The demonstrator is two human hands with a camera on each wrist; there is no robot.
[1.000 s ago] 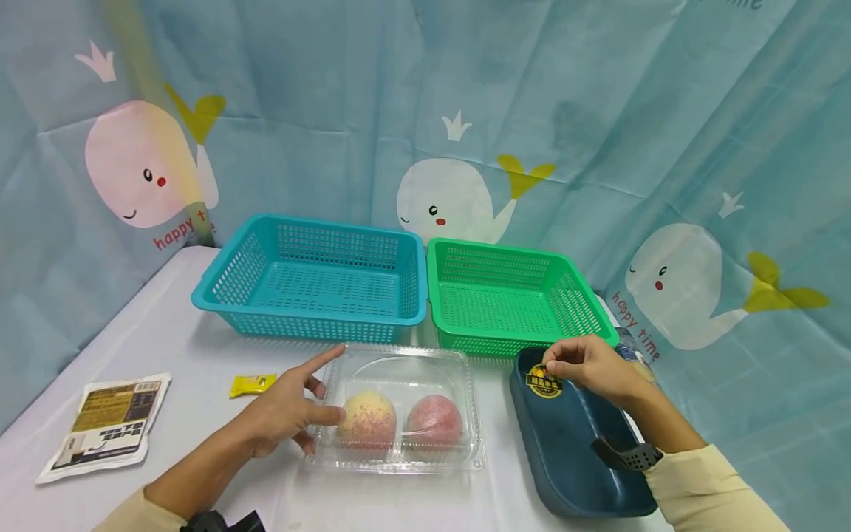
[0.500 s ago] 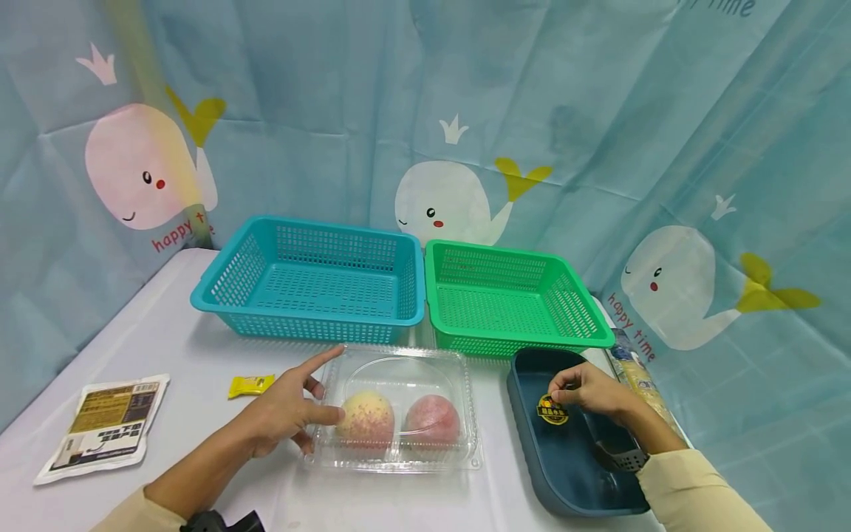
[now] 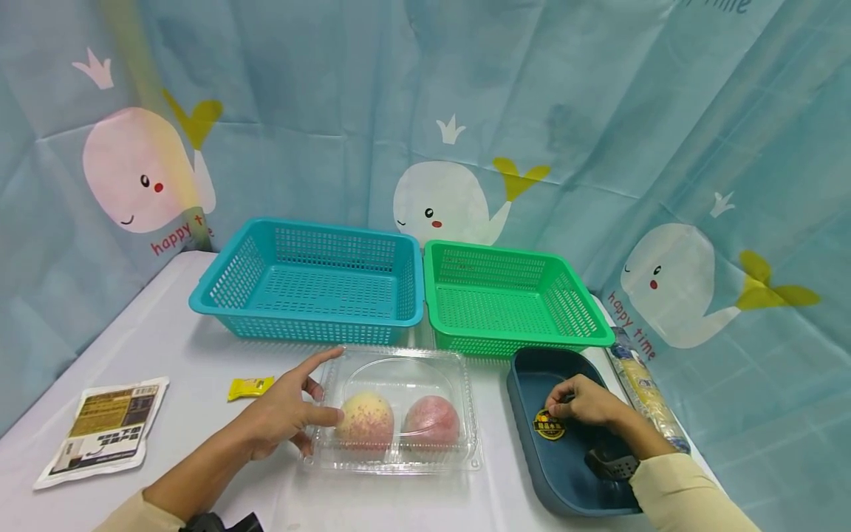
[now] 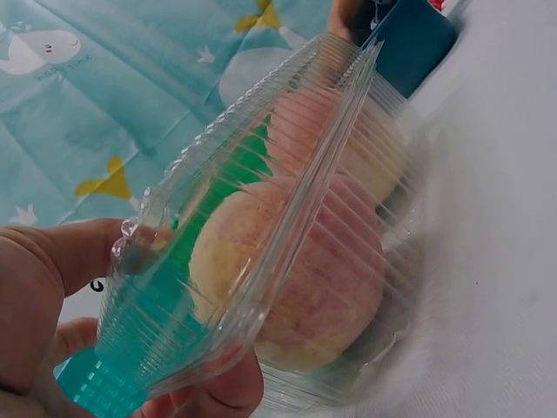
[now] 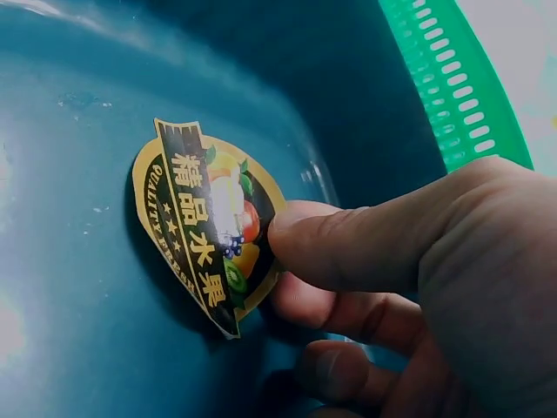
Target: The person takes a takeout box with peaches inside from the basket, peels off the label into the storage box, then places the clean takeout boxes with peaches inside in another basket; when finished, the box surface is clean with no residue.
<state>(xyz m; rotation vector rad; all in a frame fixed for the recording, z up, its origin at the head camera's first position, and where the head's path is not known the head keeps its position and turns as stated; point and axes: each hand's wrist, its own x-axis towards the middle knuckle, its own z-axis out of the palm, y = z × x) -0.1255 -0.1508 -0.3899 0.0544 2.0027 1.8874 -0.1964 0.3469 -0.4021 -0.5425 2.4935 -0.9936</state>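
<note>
A clear plastic clamshell container (image 3: pixel 425 373) with two round buns inside lies mid-table: a cream-and-pink bun (image 3: pixel 367 420) and a pink bun (image 3: pixel 432 421). My left hand (image 3: pixel 286 410) rests against its left side, index finger stretched to the far left corner and thumb over the lid. In the left wrist view, fingers (image 4: pixel 96 248) reach the ridged rim. My right hand (image 3: pixel 588 403) pinches a black-and-gold sticker (image 5: pixel 204 226) printed with fruit, between thumb and forefinger. It holds the sticker low inside the dark blue basin (image 3: pixel 521 443), near its floor.
A blue mesh basket (image 3: pixel 312 329) and a green mesh basket (image 3: pixel 492 343) stand side by side behind. A small yellow packet (image 3: pixel 250 388) and a white-and-brown pouch (image 3: pixel 103 428) lie to the left. A long wrapped package (image 3: pixel 645 388) lies beyond the basin. A printed curtain (image 3: pixel 332 133) hangs behind.
My right hand has moved down and nearer to me inside the basin with the sticker, and the long package shows more. My left hand has stayed at the container.
</note>
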